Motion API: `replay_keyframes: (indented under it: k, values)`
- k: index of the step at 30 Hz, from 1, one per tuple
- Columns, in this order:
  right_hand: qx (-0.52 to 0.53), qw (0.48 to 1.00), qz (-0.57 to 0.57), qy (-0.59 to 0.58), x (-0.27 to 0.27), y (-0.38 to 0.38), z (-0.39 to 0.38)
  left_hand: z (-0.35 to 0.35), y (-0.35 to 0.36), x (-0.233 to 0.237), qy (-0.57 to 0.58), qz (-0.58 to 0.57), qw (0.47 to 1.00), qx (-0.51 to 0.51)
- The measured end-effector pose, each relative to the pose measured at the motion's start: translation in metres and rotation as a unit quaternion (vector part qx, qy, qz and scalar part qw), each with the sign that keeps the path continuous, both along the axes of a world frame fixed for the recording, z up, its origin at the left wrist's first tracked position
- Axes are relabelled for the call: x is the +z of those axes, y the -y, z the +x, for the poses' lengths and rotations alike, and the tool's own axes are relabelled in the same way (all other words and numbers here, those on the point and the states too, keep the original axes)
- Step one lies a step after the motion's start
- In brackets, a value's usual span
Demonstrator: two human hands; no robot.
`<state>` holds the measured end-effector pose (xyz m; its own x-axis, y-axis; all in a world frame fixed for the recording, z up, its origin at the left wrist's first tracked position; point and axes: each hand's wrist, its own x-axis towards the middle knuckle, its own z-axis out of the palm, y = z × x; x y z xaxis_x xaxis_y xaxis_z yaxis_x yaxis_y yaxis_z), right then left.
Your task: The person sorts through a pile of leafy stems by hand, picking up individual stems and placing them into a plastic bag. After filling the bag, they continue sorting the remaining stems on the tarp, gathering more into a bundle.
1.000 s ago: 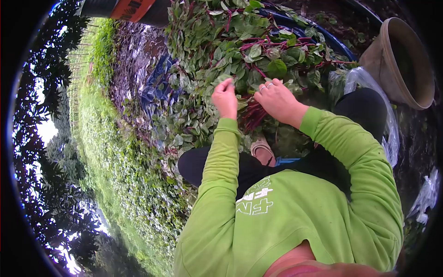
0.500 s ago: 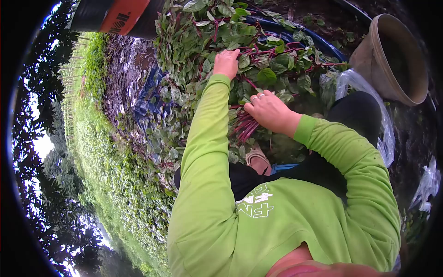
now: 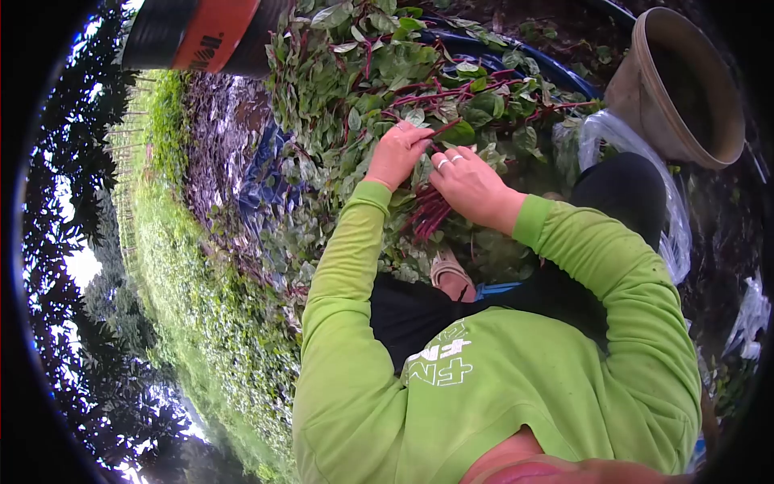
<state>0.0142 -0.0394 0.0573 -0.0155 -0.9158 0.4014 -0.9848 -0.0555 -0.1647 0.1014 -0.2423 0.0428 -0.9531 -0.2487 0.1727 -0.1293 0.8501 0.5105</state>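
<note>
A heap of red-stemmed leafy greens (image 3: 322,105) that look like Malabar spinach lies in front of me. My right hand (image 3: 474,187), with rings on it, is closed around a bunch of Malabar spinach (image 3: 427,216), whose red stem ends stick out below the fingers. Close beside it, my left hand (image 3: 395,155) pinches a single Malabar spinach stem (image 3: 447,127) just above the bunch. Both thumbs and part of the bunch are hidden behind the hands.
A brown bucket (image 3: 645,89) lies tilted at the upper right, near a clear plastic bag (image 3: 601,129) by my knee. A black and orange drum (image 3: 214,36) stands at the upper left. Blue sheeting (image 3: 556,77) shows under the greens. My sandalled foot (image 3: 451,278) is below the bunch.
My left hand has come down from the heap toward my right hand, bringing a stem with it. My right hand stays on the bunch, nearly in place.
</note>
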Motion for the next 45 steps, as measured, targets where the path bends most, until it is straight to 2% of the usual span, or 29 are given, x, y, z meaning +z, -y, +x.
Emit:
replay_keyframes:
  k: [2, 4, 5, 6, 8, 9, 10, 13, 16, 20, 26, 28, 31, 32, 34, 38, 41, 44, 45]
  values:
    - [-0.025, 0.994, -0.103, -0.031, 0.000, 0.001, -0.007, 0.013, -0.007, 0.001, 0.056, 0.141, 0.988, -0.014]
    - [-0.039, 0.996, -0.076, -0.027, -0.001, 0.001, -0.009, 0.022, -0.009, 0.011, 0.121, 0.300, 0.945, -0.054]
    - [-0.041, 0.999, 0.002, -0.007, -0.004, 0.000, -0.008, 0.020, -0.001, 0.019, 0.184, 0.279, 0.940, -0.073]
    - [-0.042, 0.996, 0.080, 0.013, -0.007, 0.000, -0.006, 0.013, 0.006, 0.017, 0.151, 0.295, 0.943, -0.026]
    - [-0.040, 0.995, 0.088, 0.004, -0.007, -0.002, -0.003, -0.007, 0.027, 0.005, 0.084, 0.325, 0.939, 0.068]
    - [-0.031, 0.994, 0.101, 0.000, -0.006, -0.002, -0.002, -0.024, 0.039, -0.003, 0.043, 0.174, 0.980, 0.085]
    - [-0.022, 0.993, 0.114, -0.005, -0.004, -0.002, -0.001, -0.042, 0.051, -0.011, 0.000, 0.018, 0.995, 0.099]
    - [-0.007, 0.992, 0.129, -0.011, 0.001, -0.006, 0.003, -0.072, 0.065, -0.048, 0.028, -0.100, 0.993, 0.060]
    - [-0.004, 0.991, 0.134, 0.019, 0.008, -0.010, 0.002, -0.079, 0.059, -0.034, 0.100, -0.158, 0.982, 0.037]
    - [-0.008, 0.994, 0.111, -0.002, 0.013, -0.016, -0.004, -0.064, 0.046, 0.007, 0.057, -0.126, 0.989, 0.059]
    - [-0.023, 1.000, 0.018, 0.006, 0.004, -0.011, -0.008, 0.001, 0.002, 0.042, 0.032, -0.012, 0.999, 0.016]
    - [-0.047, 0.999, -0.007, -0.007, -0.001, -0.009, -0.008, 0.024, -0.012, 0.033, 0.076, 0.069, 0.995, 0.019]
    - [-0.071, 0.997, 0.039, -0.009, -0.002, -0.008, -0.004, 0.049, -0.030, 0.013, 0.019, 0.129, 0.991, -0.029]
    - [-0.073, 0.995, 0.062, -0.008, -0.001, -0.008, -0.003, 0.055, -0.038, 0.008, 0.010, 0.155, 0.988, -0.003]
    - [-0.069, 0.997, 0.035, -0.021, -0.001, -0.010, 0.001, 0.062, -0.055, 0.002, -0.012, 0.206, 0.977, 0.051]
    - [-0.031, 0.999, 0.007, -0.041, 0.001, -0.008, -0.002, 0.072, -0.041, -0.021, 0.019, 0.234, 0.971, 0.042]
    - [0.000, 0.997, -0.049, -0.055, -0.003, -0.006, 0.001, 0.045, -0.044, -0.006, -0.049, 0.357, 0.923, 0.136]
    - [0.037, 0.994, -0.088, -0.056, -0.001, -0.007, 0.004, 0.023, -0.038, 0.027, 0.011, 0.585, 0.811, -0.001]
    - [0.043, 0.994, -0.086, -0.057, -0.001, -0.007, 0.005, 0.019, -0.036, 0.031, 0.041, 0.597, 0.801, -0.003]
